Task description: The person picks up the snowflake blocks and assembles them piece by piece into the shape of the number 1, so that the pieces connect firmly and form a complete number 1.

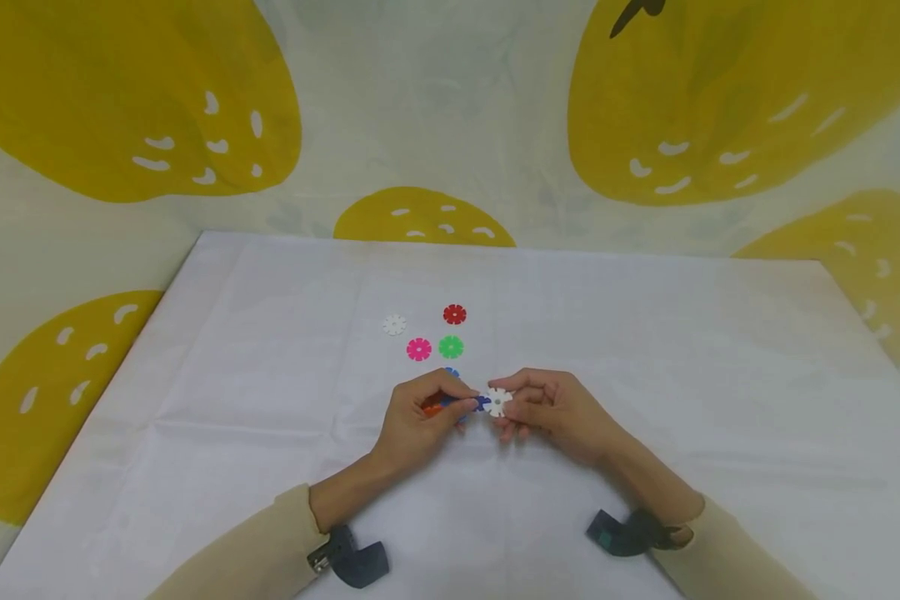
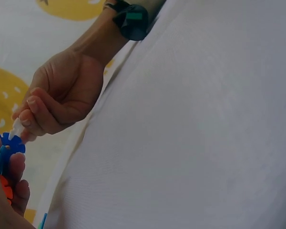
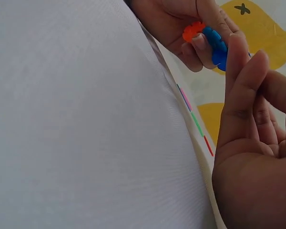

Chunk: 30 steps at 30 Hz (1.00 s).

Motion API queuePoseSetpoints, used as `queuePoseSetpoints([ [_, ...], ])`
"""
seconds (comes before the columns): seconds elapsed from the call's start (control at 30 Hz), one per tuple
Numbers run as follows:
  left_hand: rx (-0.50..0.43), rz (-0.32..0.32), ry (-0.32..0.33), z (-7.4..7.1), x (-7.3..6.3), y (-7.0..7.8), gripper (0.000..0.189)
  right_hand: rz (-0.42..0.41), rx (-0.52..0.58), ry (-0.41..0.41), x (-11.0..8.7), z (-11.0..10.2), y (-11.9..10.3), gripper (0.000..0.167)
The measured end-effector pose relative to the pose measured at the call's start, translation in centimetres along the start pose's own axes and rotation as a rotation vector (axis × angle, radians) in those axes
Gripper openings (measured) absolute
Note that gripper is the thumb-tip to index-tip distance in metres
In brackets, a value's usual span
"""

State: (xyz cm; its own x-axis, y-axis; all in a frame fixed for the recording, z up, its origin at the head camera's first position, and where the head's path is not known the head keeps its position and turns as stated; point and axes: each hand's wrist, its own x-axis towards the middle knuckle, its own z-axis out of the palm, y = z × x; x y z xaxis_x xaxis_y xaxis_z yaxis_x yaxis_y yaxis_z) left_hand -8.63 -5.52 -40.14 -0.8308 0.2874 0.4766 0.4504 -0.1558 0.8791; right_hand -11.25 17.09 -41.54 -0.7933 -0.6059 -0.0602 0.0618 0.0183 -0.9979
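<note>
My left hand [image 1: 412, 421] pinches a small chain of notched plastic discs between thumb and fingers. In the chain are an orange disc [image 3: 193, 31], a lighter blue disc [image 3: 213, 39] and a dark blue disc [image 2: 13, 144]. A white notched disc [image 1: 498, 402] is pinched by the thumb and fingers of my right hand [image 1: 566, 417]. Its edge meets the dark blue disc; how deep the slots sit in each other I cannot tell. Fingers hide much of the chain. Both hands are close together over the white table.
Beyond the hands, loose discs lie flat on the white table [image 1: 645, 333]: white [image 1: 394, 324], red [image 1: 455, 314], pink [image 1: 419, 349] and green [image 1: 452, 347]. A blue disc [image 1: 452, 372] is partly hidden behind the left hand. A patterned cloth [image 1: 435, 108] hangs behind.
</note>
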Motion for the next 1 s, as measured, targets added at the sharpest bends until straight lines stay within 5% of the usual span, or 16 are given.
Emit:
queuePoseSetpoints([
  [0.3,0.046,-0.013,0.078,-0.2,0.0,0.0,0.015,0.022,0.076,0.136,-0.3,-1.0,-0.3,0.032],
  [0.6,0.023,-0.031,0.074,-0.2,0.1,-0.1,0.013,0.026,-0.261,0.100,-0.1,-0.4,-1.0,0.028],
  [1.0,0.000,-0.068,0.040,-0.1,0.1,0.0,0.010,0.056,-0.163,0.071,-0.1,-0.3,-1.4,0.020],
])
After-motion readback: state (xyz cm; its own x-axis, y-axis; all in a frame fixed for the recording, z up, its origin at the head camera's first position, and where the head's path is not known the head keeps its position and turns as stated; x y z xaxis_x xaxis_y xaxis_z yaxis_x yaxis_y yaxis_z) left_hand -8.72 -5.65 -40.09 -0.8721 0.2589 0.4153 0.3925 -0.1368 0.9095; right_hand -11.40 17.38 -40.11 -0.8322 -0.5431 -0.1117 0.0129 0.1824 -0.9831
